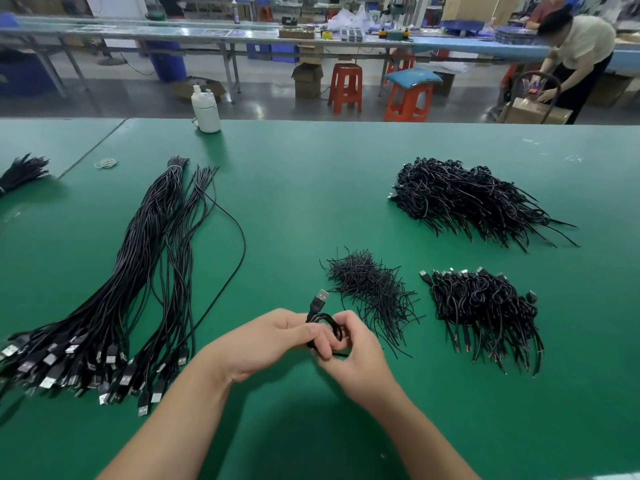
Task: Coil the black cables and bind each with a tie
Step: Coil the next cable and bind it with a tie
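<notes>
Now the coiled cable (323, 325) sits low center, gripped by both the left hand (273, 341) and right hand (349, 355) (USB plug poking up), loose ties (372, 289) just right, uncoiled cables (114, 289) far left.

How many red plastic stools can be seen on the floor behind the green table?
3. One stool stands in the middle, a second to its right carries a blue cushion, and a third behind that is partly hidden. Others may be hidden.
</notes>
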